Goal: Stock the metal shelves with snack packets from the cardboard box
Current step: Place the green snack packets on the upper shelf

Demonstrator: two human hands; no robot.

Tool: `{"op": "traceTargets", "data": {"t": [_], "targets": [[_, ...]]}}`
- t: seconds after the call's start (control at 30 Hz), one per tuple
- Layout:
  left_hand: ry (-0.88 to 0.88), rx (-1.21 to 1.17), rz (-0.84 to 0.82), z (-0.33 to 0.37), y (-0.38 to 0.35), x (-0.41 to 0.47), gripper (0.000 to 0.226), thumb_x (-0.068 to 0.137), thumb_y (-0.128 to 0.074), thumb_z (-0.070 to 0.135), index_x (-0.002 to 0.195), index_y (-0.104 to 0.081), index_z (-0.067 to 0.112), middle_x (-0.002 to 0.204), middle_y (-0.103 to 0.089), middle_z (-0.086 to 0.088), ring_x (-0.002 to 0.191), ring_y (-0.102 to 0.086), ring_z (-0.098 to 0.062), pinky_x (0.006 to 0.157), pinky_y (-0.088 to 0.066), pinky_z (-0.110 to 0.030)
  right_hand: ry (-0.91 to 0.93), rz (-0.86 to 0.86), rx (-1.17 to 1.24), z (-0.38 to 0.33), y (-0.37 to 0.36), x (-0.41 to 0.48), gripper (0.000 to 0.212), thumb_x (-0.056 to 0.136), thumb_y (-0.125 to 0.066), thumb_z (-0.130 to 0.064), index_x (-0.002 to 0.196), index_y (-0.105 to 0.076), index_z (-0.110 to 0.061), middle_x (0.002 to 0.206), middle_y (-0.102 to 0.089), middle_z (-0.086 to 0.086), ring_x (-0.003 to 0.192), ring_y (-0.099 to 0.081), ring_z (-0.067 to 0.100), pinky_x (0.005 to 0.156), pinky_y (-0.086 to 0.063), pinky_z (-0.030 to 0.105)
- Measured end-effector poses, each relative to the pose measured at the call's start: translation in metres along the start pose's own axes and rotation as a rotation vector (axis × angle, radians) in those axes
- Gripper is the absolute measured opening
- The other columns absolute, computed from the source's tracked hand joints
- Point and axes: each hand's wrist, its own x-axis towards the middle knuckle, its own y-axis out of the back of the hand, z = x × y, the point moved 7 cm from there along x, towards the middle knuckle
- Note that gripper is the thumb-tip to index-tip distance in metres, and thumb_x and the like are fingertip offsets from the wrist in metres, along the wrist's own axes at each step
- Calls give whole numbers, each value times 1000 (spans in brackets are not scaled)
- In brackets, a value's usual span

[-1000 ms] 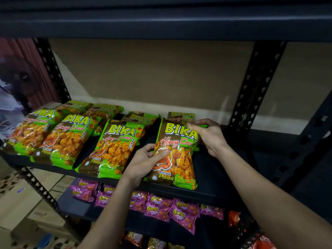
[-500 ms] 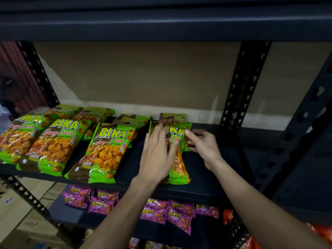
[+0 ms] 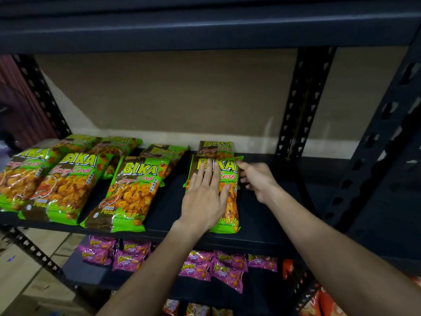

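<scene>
Left grip (image 3: 205,197) flat on packet (image 3: 230,201) | right grip (image 3: 257,181) pinches its edge | post (image 3: 300,106) nearby

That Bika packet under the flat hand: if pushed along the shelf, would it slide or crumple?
Probably slides: the Bika packet is glossy film lying flat on the smooth shelf. Likely light and floppy, a thin bag with the left hand flat on it. Labelled crackers, so pressing hard might crush them.
</scene>
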Motion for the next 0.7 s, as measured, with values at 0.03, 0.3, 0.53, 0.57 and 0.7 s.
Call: {"op": "traceTargets", "data": {"t": [0.03, 0.3, 0.53, 0.57, 0.7], "targets": [[-1, 9, -1, 0, 0, -1, 72, 98, -3, 59, 157, 4, 18, 165, 6, -3, 151, 10, -17, 122, 3, -33, -3, 14, -9, 0, 1, 2, 25, 96, -64, -32, 80, -68, -13, 68, -61, -3, 62, -50, 11, 51, -33, 25], [-5, 47, -20, -1, -1, 0, 78, 99, -13, 64, 157, 7, 16, 164, 9, -5, 151, 13, -18, 123, 1, -36, -26, 75, -11, 4, 7, 2, 24, 94, -65, -33, 93, -70, -9, 82, -68, 3, 67, -53, 13, 55, -38, 27], [0, 61, -36, -2, 1, 2, 78, 99, -13, 64, 157, 7, 15, 164, 9, -6, 151, 14, -18, 120, 9, -38, 66, 70, -29, -7, 19, -9, 18, 96, -62, -27, 108, -64, -13, 91, -68, 2, 74, -56, 11, 60, -42, 25], [-1, 59, -46, -1, 1, 2, 78, 98, -13, 64, 157, 6, 15, 164, 8, -5, 151, 14, -18, 121, 9, -38, 74, 70, -27, -8, 22, -12, 17, 97, -62, -26, 107, -64, -13, 92, -67, 3, 75, -56, 10, 60, -42, 25], [0, 31, -39, 0, 7, -1, 76, 98, -13, 63, 158, -2, 17, 165, 6, -3, 151, 13, -18, 121, 11, -40, 124, 64, -26, -14, 32, -27, 8, 96, -63, -24, 92, -65, -17, 92, -67, 3, 77, -56, 10, 61, -43, 24]]}}
